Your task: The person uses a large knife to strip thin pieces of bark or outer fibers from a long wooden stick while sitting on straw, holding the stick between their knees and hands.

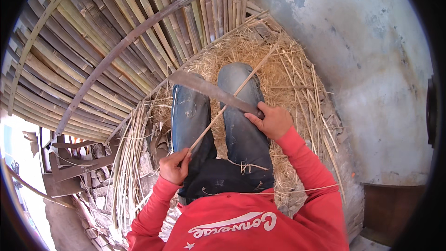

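Note:
My left hand (174,166) is closed round the near end of a thin bamboo strip (207,129), which slants up and away to the right across my jeans. In my right hand (273,120) is a large knife (208,88), gripped near its base over my right thigh. The broad, worn blade points to the far left and crosses the strip between my knees. Whether the blade's edge bites into the strip, I cannot tell. The knife's handle is hidden in my fist.
A bamboo slat panel (125,42) with curved crosspieces leans at the far left. Shavings (253,46) cover the ground ahead. Bundles of thin strips lie at the left (127,167) and right (316,107). A weathered grey wall (367,74) rises on the right.

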Tool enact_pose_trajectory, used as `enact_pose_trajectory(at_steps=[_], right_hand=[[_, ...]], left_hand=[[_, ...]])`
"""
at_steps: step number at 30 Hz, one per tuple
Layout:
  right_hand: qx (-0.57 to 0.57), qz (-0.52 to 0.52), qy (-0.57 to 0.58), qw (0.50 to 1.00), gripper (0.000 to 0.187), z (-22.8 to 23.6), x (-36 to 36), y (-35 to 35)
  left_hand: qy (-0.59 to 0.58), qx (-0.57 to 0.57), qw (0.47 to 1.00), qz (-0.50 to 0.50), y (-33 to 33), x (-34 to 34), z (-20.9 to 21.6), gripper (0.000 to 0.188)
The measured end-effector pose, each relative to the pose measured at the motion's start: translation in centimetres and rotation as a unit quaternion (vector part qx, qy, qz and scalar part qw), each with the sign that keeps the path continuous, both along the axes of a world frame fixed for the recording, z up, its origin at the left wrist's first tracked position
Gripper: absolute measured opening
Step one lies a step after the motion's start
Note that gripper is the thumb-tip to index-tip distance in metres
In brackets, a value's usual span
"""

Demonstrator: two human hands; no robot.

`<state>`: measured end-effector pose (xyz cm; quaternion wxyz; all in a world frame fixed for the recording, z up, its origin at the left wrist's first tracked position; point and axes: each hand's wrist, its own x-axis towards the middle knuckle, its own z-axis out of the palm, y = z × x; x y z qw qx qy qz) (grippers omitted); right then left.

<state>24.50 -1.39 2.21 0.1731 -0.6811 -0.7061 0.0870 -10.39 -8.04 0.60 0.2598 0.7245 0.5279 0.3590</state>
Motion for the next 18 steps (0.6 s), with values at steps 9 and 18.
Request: enact_pose_trajectory(at_steps=[9,18], right_hand=[[0.07,0.092,-0.059,0.992,0.058,-0.3,1.2,0.6],[0.026,0.082,-0.05,0.995,0.052,1.1,2.2,0.7]], left_hand=[[0.022,0.002,1.0,-0.012,-0.5,-1.1,-0.7,0.013],[-0.023,0.031,0.999,-0.013,3.4,8.3,-1.2,0.014]])
